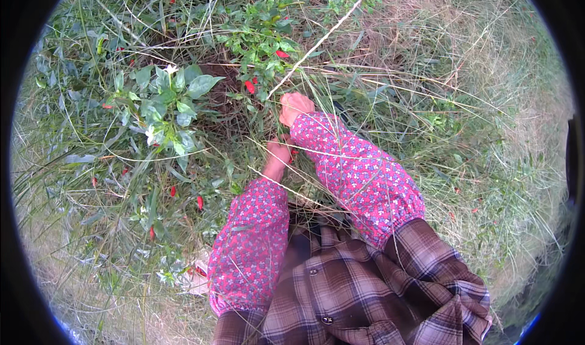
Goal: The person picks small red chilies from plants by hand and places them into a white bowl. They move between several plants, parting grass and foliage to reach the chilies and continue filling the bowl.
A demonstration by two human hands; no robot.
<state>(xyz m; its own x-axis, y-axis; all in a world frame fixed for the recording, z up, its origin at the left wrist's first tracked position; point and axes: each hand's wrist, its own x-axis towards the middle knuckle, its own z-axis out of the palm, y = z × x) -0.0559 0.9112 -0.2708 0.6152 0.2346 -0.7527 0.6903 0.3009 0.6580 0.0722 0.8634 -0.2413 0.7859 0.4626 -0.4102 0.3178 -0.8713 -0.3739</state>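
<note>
My left hand (278,153) is curled low among the grass, with red chilli peppers (293,154) showing at its palm side. Just above it, my right hand (295,107) is bent inward with the fingers folded under. Its fingertips are hidden, so what it grips cannot be made out. Beyond the right hand stands a leafy chilli plant (256,48) with red fruit; one ripe pepper (249,87) hangs slightly up and left of the knuckles. Pink floral sleeve covers (356,171) wrap both forearms over a brown plaid shirt (343,281).
A second chilli plant (169,103) with white flowers grows at left. Several red peppers (200,202) hang lower down. A long dry stalk (320,43) slants above my right hand, and thin grass stems (292,192) cross over my forearms. Dense grass (493,162) spreads at right.
</note>
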